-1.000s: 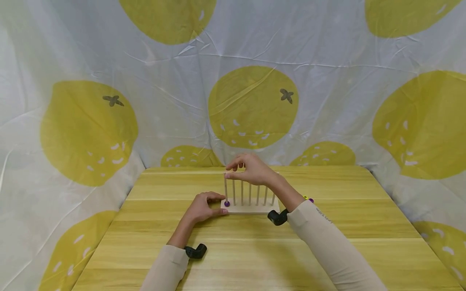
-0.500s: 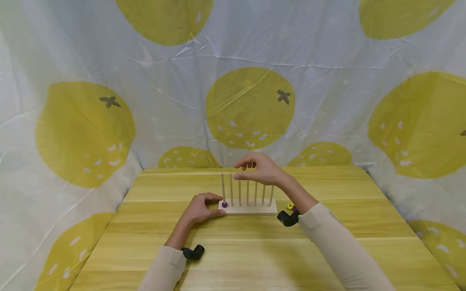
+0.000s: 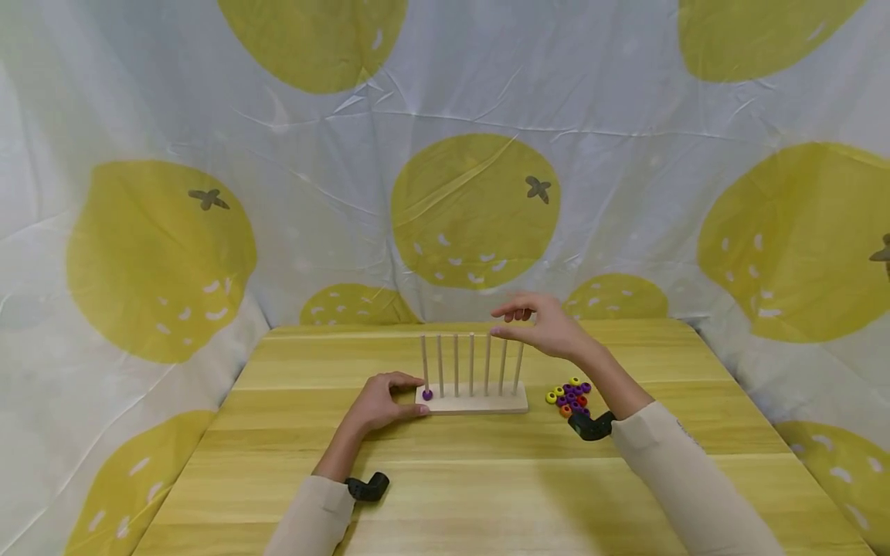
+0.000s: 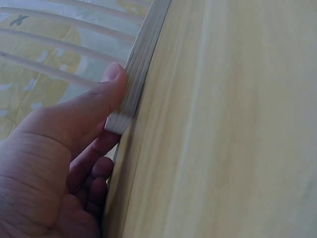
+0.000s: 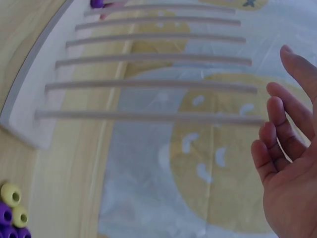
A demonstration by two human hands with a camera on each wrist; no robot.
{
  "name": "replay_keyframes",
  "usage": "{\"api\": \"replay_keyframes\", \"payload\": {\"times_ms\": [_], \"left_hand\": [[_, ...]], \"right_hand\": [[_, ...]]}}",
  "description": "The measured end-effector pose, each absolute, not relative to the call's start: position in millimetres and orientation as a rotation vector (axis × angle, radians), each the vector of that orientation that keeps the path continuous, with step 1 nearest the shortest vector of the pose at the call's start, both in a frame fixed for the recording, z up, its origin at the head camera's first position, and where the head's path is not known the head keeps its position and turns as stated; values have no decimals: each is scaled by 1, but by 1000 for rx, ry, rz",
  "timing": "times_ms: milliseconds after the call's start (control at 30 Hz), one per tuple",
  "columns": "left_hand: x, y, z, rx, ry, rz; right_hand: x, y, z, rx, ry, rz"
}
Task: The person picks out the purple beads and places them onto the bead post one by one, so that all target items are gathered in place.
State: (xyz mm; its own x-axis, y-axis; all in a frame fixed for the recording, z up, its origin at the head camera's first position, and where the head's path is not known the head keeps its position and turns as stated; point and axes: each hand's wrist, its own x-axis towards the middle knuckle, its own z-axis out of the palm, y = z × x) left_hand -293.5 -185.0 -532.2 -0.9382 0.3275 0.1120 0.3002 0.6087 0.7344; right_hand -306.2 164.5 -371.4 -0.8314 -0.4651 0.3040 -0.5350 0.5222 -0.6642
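A pale wooden base (image 3: 473, 403) carries a row of several upright thin pegs (image 3: 471, 363). One purple bead (image 3: 427, 394) sits at the foot of the leftmost peg. My left hand (image 3: 381, 401) grips the left end of the base, thumb on the front edge and fingers behind, as the left wrist view (image 4: 59, 134) also shows. Above the right-hand pegs hovers my right hand (image 3: 542, 324), its fingers loosely bent and apart from the thumb. In the right wrist view that right hand (image 5: 292, 148) holds nothing, near the peg tips.
A small pile of loose beads (image 3: 572, 396), purple, yellow, red and orange, lies on the wooden table (image 3: 445, 479) right of the base. A cloth with yellow fruit prints (image 3: 334, 201) hangs behind the table. Black wrist cameras (image 3: 591, 426) sit on both wrists.
My right hand has moved right, from above the leftmost peg to above the right-hand pegs, uncovering the bead pile. The left hand stays on the base, and the purple bead stays put.
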Motion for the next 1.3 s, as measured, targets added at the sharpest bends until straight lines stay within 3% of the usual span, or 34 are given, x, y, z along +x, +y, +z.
{"api": "replay_keyframes", "payload": {"times_ms": [567,1300], "left_hand": [[-294,-183,-530,525,2811,1267],[-292,-184,-530,512,2814,1242]], "right_hand": [[-292,241,-401,657,-2739,1172],[-284,312,-476,477,-2820,1119]]}}
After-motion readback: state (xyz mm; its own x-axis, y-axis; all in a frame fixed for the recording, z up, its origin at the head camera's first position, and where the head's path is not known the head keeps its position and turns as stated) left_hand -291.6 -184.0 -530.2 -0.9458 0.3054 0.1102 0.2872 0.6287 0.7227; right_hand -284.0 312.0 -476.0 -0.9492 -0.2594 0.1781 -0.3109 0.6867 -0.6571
